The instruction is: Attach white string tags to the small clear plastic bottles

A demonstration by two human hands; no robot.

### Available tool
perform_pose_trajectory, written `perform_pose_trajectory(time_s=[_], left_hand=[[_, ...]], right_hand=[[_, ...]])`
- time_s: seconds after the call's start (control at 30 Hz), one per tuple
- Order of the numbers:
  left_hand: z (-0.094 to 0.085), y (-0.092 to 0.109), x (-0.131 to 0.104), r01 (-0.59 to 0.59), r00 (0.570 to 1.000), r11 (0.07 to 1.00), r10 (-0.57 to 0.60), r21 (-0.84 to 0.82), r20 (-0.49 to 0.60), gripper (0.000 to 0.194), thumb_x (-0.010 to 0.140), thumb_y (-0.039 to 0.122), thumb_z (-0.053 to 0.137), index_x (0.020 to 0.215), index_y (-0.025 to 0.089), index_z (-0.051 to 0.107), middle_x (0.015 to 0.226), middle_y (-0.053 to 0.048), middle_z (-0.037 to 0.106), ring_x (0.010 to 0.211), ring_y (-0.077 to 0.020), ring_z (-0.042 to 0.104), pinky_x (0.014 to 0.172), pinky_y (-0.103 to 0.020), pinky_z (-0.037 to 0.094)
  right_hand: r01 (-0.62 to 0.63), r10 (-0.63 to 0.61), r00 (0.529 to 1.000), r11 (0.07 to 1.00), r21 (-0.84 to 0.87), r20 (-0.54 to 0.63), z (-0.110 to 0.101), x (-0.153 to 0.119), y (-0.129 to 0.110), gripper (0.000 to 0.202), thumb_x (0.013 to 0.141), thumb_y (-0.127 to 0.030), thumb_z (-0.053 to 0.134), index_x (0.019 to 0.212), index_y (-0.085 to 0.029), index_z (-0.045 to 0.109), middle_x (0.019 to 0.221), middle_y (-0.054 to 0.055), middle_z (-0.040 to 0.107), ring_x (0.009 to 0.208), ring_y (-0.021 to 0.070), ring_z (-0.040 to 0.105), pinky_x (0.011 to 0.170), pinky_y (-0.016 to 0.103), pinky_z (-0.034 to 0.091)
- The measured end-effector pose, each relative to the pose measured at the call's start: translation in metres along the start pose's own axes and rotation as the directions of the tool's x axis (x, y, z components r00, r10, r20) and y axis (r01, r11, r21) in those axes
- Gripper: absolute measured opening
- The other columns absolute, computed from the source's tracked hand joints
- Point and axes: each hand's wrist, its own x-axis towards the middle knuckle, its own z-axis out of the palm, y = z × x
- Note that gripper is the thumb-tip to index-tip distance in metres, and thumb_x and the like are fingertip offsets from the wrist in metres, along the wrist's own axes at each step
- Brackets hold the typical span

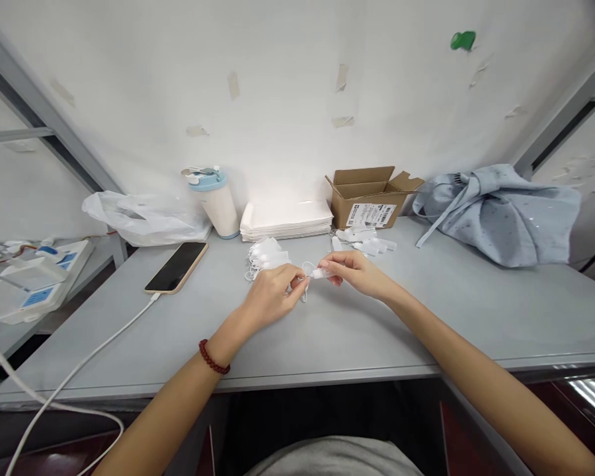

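Observation:
Over the middle of the desk, my right hand (356, 270) pinches a small translucent plastic bottle with a white cap (318, 273). My left hand (276, 292) is closed at the cap end, its thumb and forefinger pinching a thin white cord (305, 295) that loops by the cap. Whether the cord is tied to the bottle, I cannot tell. Just behind my left hand lies a pile of white pieces with cord loops (268, 252). Several similar small bottles (371, 242) lie loose behind my right hand.
Along the wall stand a tumbler (217, 203), stacked white sheets (287, 221), an open cardboard box (369, 198) and a blue cloth bag (506, 215). A plastic bag (149, 215) and a phone (177, 267) on a white cable (99, 344) are at left.

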Motion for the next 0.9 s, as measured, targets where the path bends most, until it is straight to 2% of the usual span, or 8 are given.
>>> perform_pose_trajectory(time_s=[0.2, 0.6, 0.9], left_hand=[[-0.0025, -0.0003, 0.0007, -0.023, 0.999, 1.000, 0.023, -0.003, -0.023, 0.014, 0.087, 0.025, 0.054, 0.080, 0.016, 0.061, 0.063, 0.001, 0.061, 0.050, -0.0080, 0.047, 0.051, -0.021, 0.035], [0.0030, 0.0013, -0.0029, -0.044, 0.999, 0.997, 0.043, -0.070, -0.012, 0.016, 0.088, 0.016, 0.047, 0.077, 0.015, 0.058, 0.059, 0.002, 0.056, 0.049, -0.0087, 0.044, 0.050, -0.022, 0.033], [0.0051, 0.0029, -0.0052, -0.077, 0.997, 0.995, 0.075, -0.071, -0.027, 0.018, 0.089, 0.015, 0.046, 0.077, 0.014, 0.058, 0.061, 0.000, 0.057, 0.051, -0.0091, 0.045, 0.051, -0.022, 0.034]], right_hand=[[0.009, -0.009, 1.000, 1.000, 0.000, -0.019, -0.0034, 0.0004, 0.0022, 0.033, 0.088, -0.042, 0.049, 0.072, -0.016, 0.060, 0.058, -0.002, 0.049, 0.057, 0.0102, 0.044, 0.057, 0.025, 0.034], [-0.001, 0.001, 0.999, 1.000, -0.004, 0.043, 0.0020, -0.0001, -0.0002, 0.035, 0.088, -0.045, 0.048, 0.073, -0.016, 0.060, 0.057, -0.002, 0.046, 0.056, 0.0108, 0.041, 0.058, 0.026, 0.034], [-0.002, 0.001, 0.999, 1.000, 0.009, 0.042, 0.0049, 0.0015, 0.0044, 0.033, 0.088, -0.043, 0.048, 0.073, -0.015, 0.059, 0.057, -0.003, 0.046, 0.056, 0.0101, 0.041, 0.058, 0.026, 0.032]])
